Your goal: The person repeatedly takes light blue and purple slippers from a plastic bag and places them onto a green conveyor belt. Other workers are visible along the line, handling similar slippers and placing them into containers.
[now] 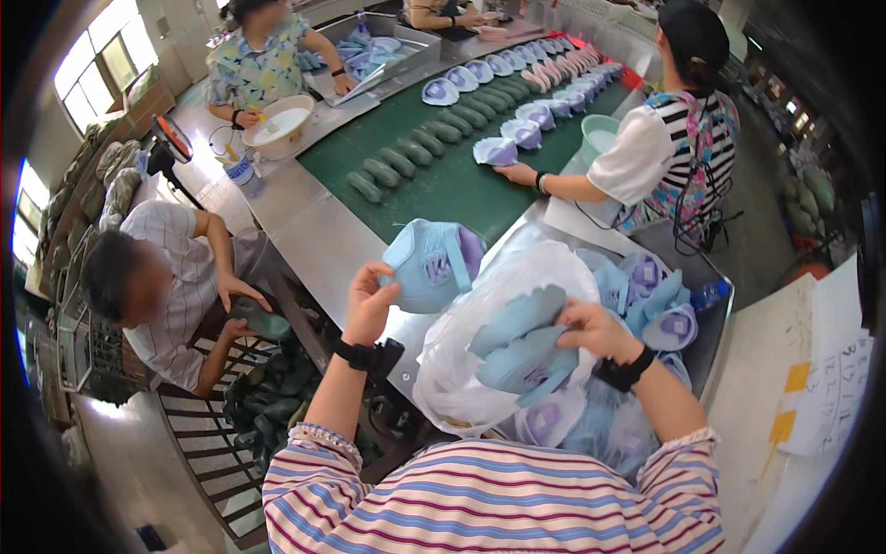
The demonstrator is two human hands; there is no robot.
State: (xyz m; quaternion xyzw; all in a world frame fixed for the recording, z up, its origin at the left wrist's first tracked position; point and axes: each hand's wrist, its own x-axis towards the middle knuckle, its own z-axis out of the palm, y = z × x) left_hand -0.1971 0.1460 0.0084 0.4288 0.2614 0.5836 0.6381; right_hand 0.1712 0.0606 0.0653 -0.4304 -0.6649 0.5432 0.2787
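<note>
A white plastic bag [461, 351] sits open just below the picture's middle, holding flat light-blue shoe uppers [526, 346]. At about 3 o'clock from it, a metal tray [715, 314] holds a heap of more blue and lilac uppers [651, 295].

The left hand [369, 305] is closed on a single light-blue upper [432, 263], thumb and fingers pinching its lower left edge. That piece is raised above the steel table [314, 240], at 11 o'clock from the bag. Its long axis runs roughly from 8 to 2 o'clock, and a lilac lining shows at its right end.

The right hand [598, 331] grips the top of the stacked uppers in the bag's mouth; these lie with their long axes from 8 to 2 o'clock, though exactly how many the fingers hold is hard to tell.

At 12 o'clock, a green conveyor belt [443, 189] carries rows of dark green lasts [415, 148] and pale uppers. Three other people work beside it, one with a white bowl [277, 125].
</note>
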